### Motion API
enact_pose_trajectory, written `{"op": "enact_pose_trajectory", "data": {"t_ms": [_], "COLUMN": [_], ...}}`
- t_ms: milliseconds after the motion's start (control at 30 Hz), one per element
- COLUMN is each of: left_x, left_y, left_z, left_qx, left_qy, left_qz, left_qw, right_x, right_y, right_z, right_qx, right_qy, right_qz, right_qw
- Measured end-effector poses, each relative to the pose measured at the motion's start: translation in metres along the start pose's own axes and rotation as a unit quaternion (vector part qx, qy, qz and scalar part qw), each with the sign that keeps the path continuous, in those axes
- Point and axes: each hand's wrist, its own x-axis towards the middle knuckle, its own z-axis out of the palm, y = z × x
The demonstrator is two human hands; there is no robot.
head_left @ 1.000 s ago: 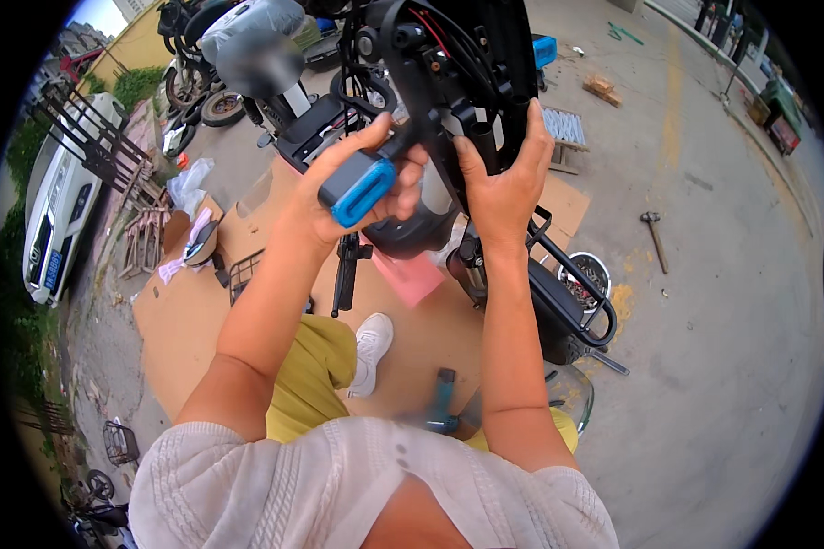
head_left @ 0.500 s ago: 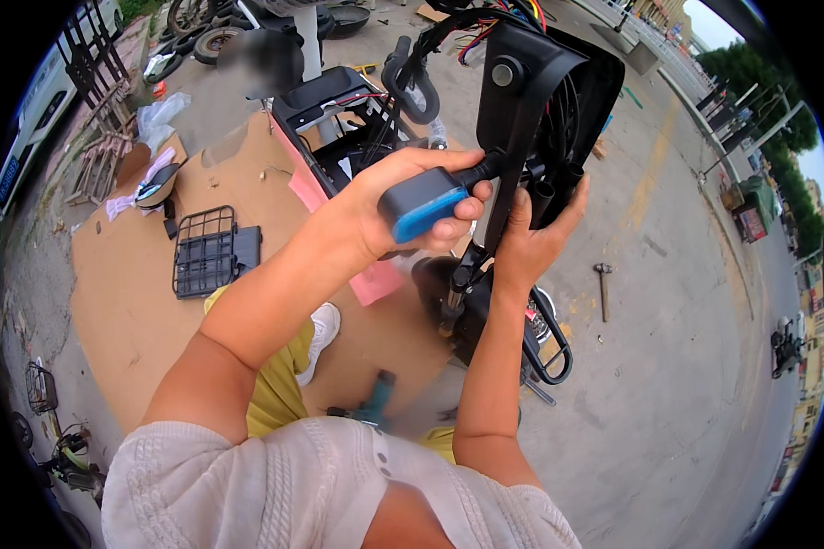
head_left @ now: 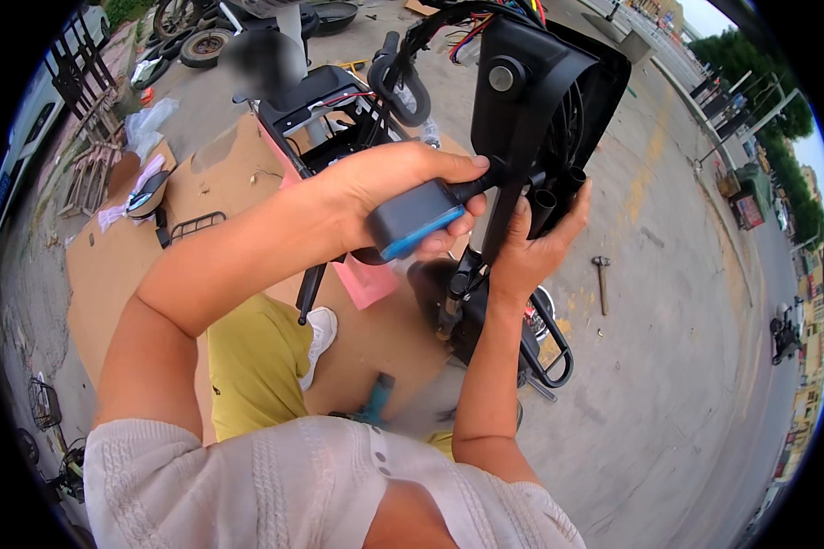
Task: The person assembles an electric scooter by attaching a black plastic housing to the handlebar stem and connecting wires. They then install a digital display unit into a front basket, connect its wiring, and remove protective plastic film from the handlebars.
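My left hand [head_left: 412, 188] is closed round a black block-shaped piece [head_left: 410, 218] with a shiny blue face and a short black stem. The stem's end meets, or lies right in front of, the black upright of a partly stripped scooter front [head_left: 505, 119]; I cannot tell whether they are joined. On the upright's right side my right hand [head_left: 526, 256] is wrapped round black open-ended tubes [head_left: 544, 199], thumb on the near side and fingers on the far side. A round silver lock [head_left: 501, 79] sits in the black panel above. Coloured wires [head_left: 471, 37] hang loose over its top.
Brown cardboard [head_left: 339, 366] covers the ground under my feet. The scooter's seat frame [head_left: 316, 101] stands beyond my left forearm. A hammer [head_left: 601, 284] lies on the concrete to the right. A blurred teal tool [head_left: 375, 398] rests near my legs. Old tyres [head_left: 204, 46] lie far left.
My left elbow has swung outward to the left and its forearm is flatter, now covering most of the black wire rack. The blue-faced piece has tilted slightly. My right hand keeps its hold.
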Motion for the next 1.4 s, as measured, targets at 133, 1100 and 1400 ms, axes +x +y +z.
{"op": "enact_pose_trajectory", "data": {"t_ms": [133,1100,1400], "left_x": [-0.001,-0.005,-0.004], "left_y": [0.011,0.013,0.012], "left_z": [0.012,0.015,0.025], "left_qx": [0.020,0.207,0.273], "left_qy": [0.059,0.067,0.111], "left_qz": [-0.025,0.063,0.096], "left_qw": [0.998,0.974,0.951], "right_x": [0.002,0.004,0.005], "right_y": [0.005,0.008,0.008], "right_z": [0.000,0.002,0.001], "right_qx": [0.006,0.001,0.013], "right_qy": [0.015,0.050,0.063], "right_qz": [0.004,-0.033,-0.024], "right_qw": [1.000,0.998,0.998]}}
